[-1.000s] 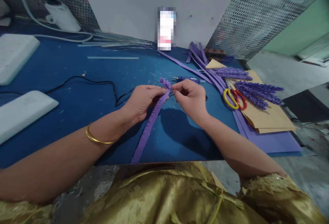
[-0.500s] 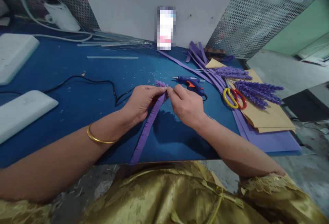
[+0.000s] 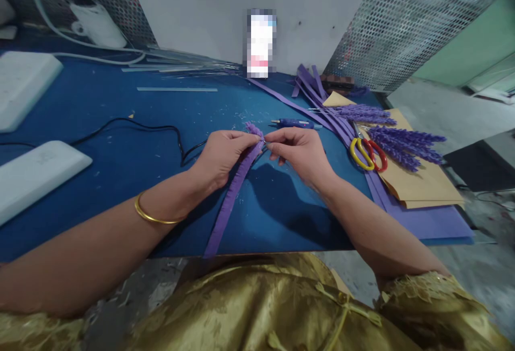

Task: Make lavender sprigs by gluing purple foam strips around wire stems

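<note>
A purple strip of fringed paper [image 3: 229, 198] slants from my fingers down to the table's front edge. My left hand [image 3: 219, 158] pinches its upper end between thumb and forefinger. Above that pinch pokes a small fluffy purple tip [image 3: 253, 127], where the strip is wound. My right hand [image 3: 303, 152] meets it from the right, thumb and forefinger closed on what looks like a thin wire stem, mostly hidden; its other fingers are loosely curled. Behind the right hand lies a blue glue gun [image 3: 295, 123], partly covered.
Yellow-and-red-handled scissors [image 3: 368, 155], finished purple flower sprigs [image 3: 406, 144] and brown paper [image 3: 426, 184] lie at right. Purple strips [image 3: 281, 99] run behind. A lit phone [image 3: 259, 45] leans on the wall. Clear glue sticks [image 3: 177, 89] and a black cord [image 3: 148, 125] lie left.
My right hand has rolled over, its fingers lifting and loosening so the thumb shows below the forefinger. It now covers more of the glue gun. My left hand stays nearly still.
</note>
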A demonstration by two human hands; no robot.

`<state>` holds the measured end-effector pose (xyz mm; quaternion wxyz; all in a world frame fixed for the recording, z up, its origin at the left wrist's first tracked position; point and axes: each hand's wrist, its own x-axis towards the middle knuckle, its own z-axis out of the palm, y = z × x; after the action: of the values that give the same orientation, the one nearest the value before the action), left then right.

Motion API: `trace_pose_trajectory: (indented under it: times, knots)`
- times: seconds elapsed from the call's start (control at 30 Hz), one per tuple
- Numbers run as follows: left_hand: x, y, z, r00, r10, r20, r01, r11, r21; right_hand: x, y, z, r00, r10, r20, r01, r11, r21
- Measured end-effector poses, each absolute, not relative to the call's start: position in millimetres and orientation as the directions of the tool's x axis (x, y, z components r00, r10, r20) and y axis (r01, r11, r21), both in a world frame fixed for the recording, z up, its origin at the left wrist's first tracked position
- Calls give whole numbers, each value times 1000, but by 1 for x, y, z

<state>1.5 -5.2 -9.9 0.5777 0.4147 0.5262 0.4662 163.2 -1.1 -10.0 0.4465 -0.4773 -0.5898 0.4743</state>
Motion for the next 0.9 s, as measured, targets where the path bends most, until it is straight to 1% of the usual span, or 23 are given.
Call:
trace_pose_trajectory:
  times: [0.17,0.27,0.4,0.5,0.53,0.6,0.73,0.8,0.9]
  knots:
    - [0,-5,-10,34,977,-208,-76,210,975,161,-2,-13,-105,985,140,172,157,-973]
    - [-2,-5,-9,85,969,-230,-134,240,962,160,-4,-15,-86,976,198,230,213,-950]
    - [-1,-6,-7,119,957,-265,-239,287,928,160,-5,-18,-95,933,346,358,357,-863]
    - [0,-7,-6,92,958,-271,-243,285,927,160,-6,-21,-131,911,392,410,410,-815]
    - [1,-7,-5,79,960,-267,-232,278,932,160,-6,-21,-133,914,384,409,404,-818]
    - [1,-6,-6,58,965,-256,-207,262,943,160,-6,-20,-126,937,325,369,348,-862]
    - [0,-5,-6,41,970,-241,-191,245,951,160,-4,-13,-119,987,106,189,128,-974]
    - [0,-5,-6,38,971,-234,-188,237,953,160,-3,-9,-137,990,23,105,37,-994]
    - [0,-5,-5,28,974,-226,-181,227,957,161,-2,-5,-159,986,-43,15,-41,-999]
